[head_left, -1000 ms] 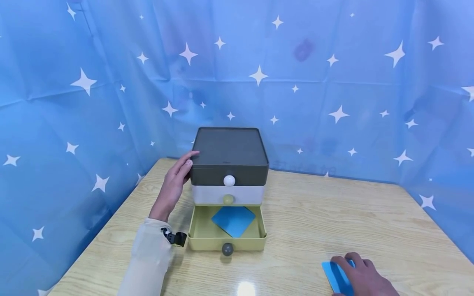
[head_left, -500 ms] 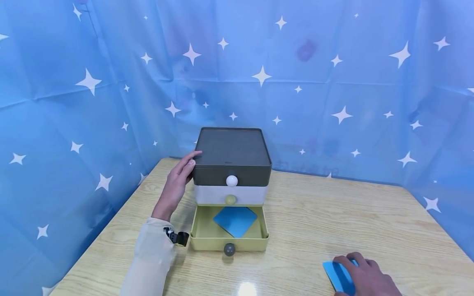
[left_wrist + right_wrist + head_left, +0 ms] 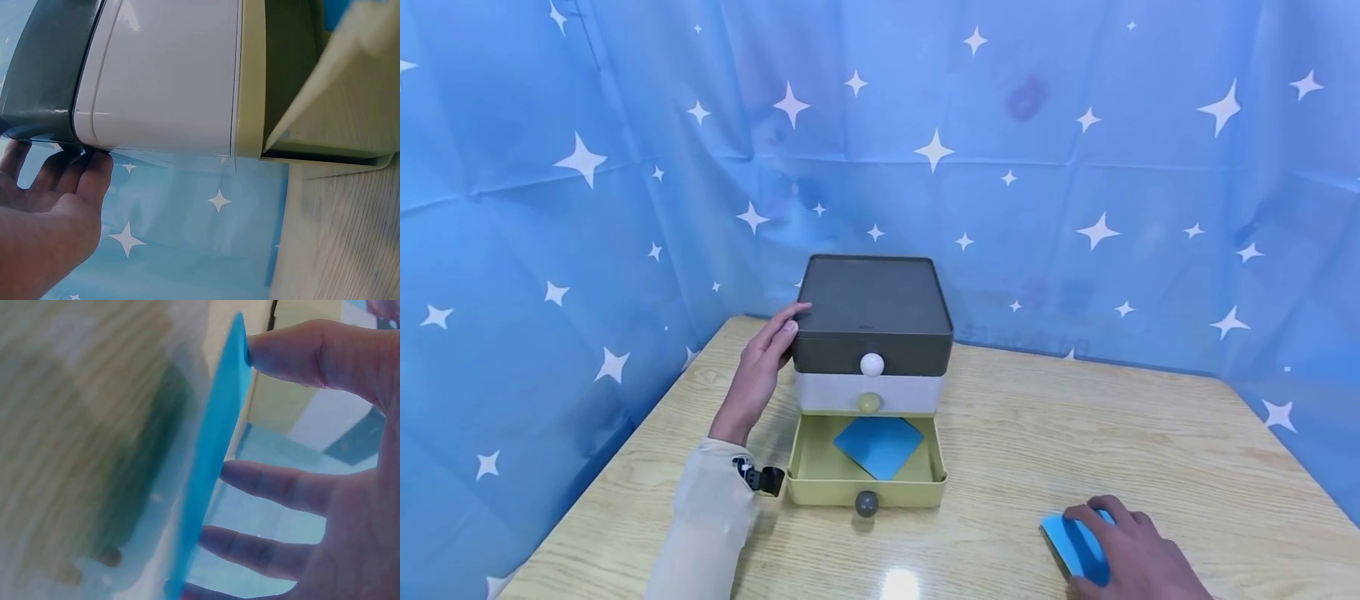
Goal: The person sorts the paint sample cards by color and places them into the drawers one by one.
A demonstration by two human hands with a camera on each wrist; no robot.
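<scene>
A small drawer unit stands on the table: a dark grey top section [image 3: 874, 354], a white middle one [image 3: 827, 393] and a yellow-green bottom drawer [image 3: 805, 493], pulled out. In that drawer lies a blue square sheet [image 3: 880, 446], its back part hidden by the unit. My left hand [image 3: 756, 375] rests against the unit's left side near the top, fingertips on the dark section and its edge. At the lower right, my right hand [image 3: 1131, 546] holds a second blue sheet [image 3: 212, 444] by its edges between thumb and fingers. This sheet is tilted, and a shadow lies beneath it.
Round knobs sit on the fronts: a white knob [image 3: 872, 365], a yellow-green knob [image 3: 868, 403] and a dark grey knob [image 3: 867, 503]. A blue curtain with white stars [image 3: 1045, 150] hangs behind and beside the wooden table [image 3: 1037, 433].
My right hand has shifted slightly left and up with its blue sheet, which now tilts off the table. My left hand stays on the unit.
</scene>
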